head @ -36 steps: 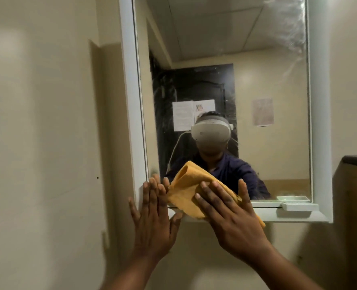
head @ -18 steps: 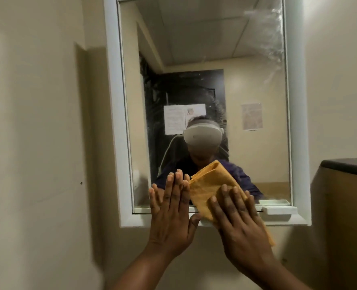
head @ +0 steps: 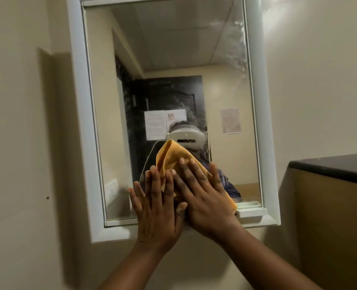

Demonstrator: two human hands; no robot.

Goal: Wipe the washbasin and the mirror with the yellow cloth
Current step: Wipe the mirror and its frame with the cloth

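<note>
Both flat hands (right hand (head: pixel 204 197), left hand (head: pixel 158 208)) on yellow cloth (head: pixel 171 158) against mirror (head: pixel 173 59)

Yellow cloth (head: pixel 169 158) is up against the glass of the mirror (head: pixel 173 59), bunched into a soft peak low in the centre of the pane, its lower right corner trailing toward the bottom edge. The mirror hangs upright on the wall in a white frame (head: pixel 79 122), with streaky, cloudy smears showing across its upper right corner.
</note>
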